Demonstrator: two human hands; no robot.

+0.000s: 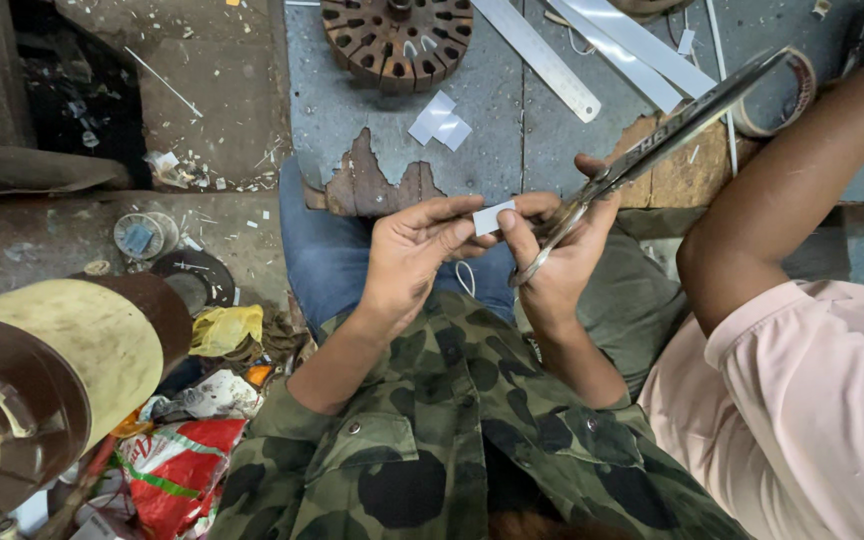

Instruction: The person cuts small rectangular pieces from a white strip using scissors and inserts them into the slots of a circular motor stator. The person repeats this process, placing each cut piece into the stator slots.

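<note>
Camouflage sleeves nearest | my left hand (414, 255) pinches small white paper rectangle (493, 217) at its fingertips | my right hand (558, 255) grips long steel scissors (652, 150), blades pointing up-right away from it | paper sits between both hands, touching right fingertips

At frame centre, the left hand (414, 258) and right hand (560, 262) meet on a paper piece (493, 217) held between them. The scissors (652, 148) run from the right hand toward the upper right. Above the hands lies the bench (512, 150), bearing a slotted core (397, 38) at top centre, paper scraps (440, 120) below it, and a ruler (537, 58) to its right. A drum (47, 385) occupies the lower left; another person's arm (782, 190) crosses the right.
</note>
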